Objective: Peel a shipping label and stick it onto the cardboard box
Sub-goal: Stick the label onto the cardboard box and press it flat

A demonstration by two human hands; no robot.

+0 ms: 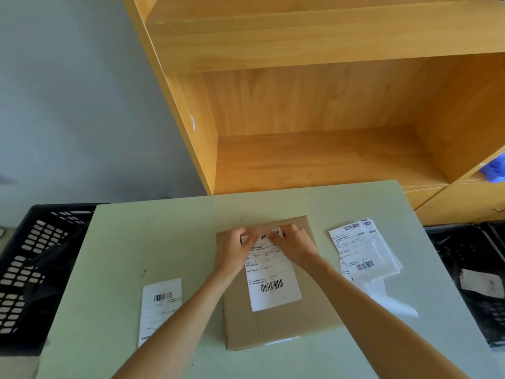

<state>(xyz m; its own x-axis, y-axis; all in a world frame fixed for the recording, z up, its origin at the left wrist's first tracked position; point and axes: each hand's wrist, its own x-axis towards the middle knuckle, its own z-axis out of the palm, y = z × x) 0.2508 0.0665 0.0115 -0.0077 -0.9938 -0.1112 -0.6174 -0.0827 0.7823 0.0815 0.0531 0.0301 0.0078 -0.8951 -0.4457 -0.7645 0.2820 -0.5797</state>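
Observation:
A flat brown cardboard box [284, 321] lies in the middle of the pale green table [164, 242]. A white shipping label [272, 283] with barcodes rests on the box's top face, slightly tilted. My left hand [235, 248] and my right hand [296, 242] both sit at the label's far edge, fingertips pinching or pressing its top corners. The hands hide the label's upper part, so I cannot see whether that edge is lifted or flat.
Another label [159, 305] lies to the left of the box, partly under my left forearm. A stack of labels [363, 253] lies to the right. Black plastic crates [32, 269] flank the table on both sides. A wooden shelf unit [314, 119] stands behind.

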